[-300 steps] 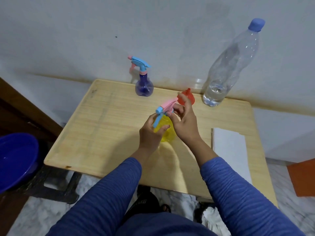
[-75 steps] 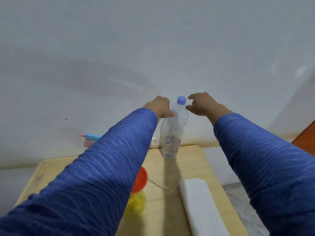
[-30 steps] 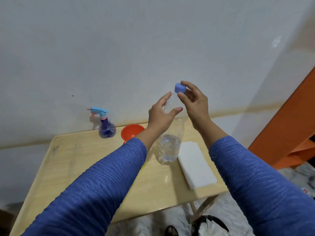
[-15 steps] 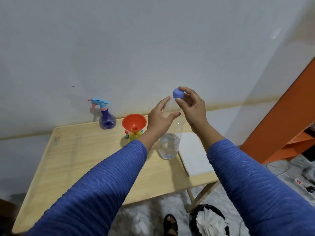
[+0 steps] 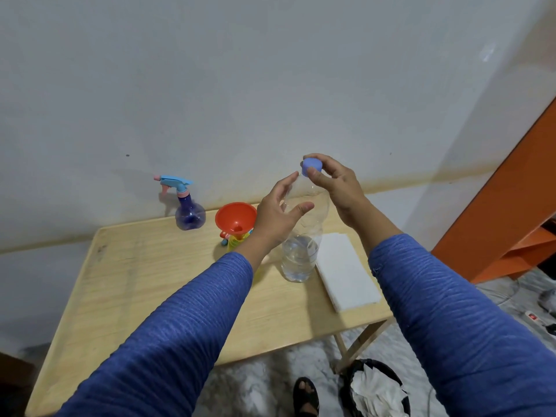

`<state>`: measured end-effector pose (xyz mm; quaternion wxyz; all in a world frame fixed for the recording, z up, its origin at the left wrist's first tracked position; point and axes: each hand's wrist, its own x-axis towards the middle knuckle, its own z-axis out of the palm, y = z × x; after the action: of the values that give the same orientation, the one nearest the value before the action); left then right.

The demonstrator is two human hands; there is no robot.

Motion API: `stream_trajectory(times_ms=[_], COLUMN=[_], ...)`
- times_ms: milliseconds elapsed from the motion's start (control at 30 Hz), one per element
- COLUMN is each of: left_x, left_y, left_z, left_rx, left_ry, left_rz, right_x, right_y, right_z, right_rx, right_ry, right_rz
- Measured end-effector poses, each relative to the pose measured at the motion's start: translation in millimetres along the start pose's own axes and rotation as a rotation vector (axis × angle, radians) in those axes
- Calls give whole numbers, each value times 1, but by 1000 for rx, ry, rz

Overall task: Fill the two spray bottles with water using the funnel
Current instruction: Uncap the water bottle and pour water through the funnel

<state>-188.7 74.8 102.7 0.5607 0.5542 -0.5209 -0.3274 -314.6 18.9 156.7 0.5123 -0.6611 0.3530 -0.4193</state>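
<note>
Spray bottles stand apart on the wooden table (image 5: 126,284): the purple spray bottle (image 5: 189,212), with its blue and pink trigger head on, stands at the far edge near the wall, and the yellow spray bottle (image 5: 235,242) stands nearer the middle of the far edge, mostly hidden behind the left forearm. An orange funnel (image 5: 235,218) sits upright in the neck of the yellow one. A clear plastic water bottle (image 5: 301,251) stands upright just right of the funnel, holding water only in its lowest part. The left hand (image 5: 278,216) cups the bottle's upper body, fingers and thumb curved loosely around it (how firmly it presses I cannot tell through the clear plastic). The right hand (image 5: 334,186) pinches the blue cap (image 5: 312,167) between thumb and fingertips at the bottle's top; whether the cap is on the neck or already free of it cannot be told. A white folded cloth (image 5: 346,273) lies flat along the table's right edge, touching or just beside the water bottle's base. Below the table's near right corner, a dark bin (image 5: 376,389) holds crumpled white paper.
</note>
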Motion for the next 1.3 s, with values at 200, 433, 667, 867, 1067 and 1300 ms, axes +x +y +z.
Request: stream_trajectory(times_ms=[200, 433, 667, 867, 1067, 1300], left_x=[2, 1, 1, 0, -1, -2], left_y=[2, -2, 0, -1, 0, 0], left_z=[1, -2, -2, -3, -3, -3], left_rx=[-12, -37, -36, -44, -48, -61], left_ry=[-32, -41, -46, -43, -47, -57], left_rz=[-6, -8, -7, 0, 9, 10], right_x=[0, -1, 2, 0, -1, -2], right_y=[-6, -13, -15, -22, -17, -14], right_z=[0, -5, -4, -15, -12, -15], right_rx=[-162, -56, -181, -107, -287, -266], right_ry=[99, -99, 40, -174, -17, -39], right_rz=[-107, -40, -120, -28, -131, -108])
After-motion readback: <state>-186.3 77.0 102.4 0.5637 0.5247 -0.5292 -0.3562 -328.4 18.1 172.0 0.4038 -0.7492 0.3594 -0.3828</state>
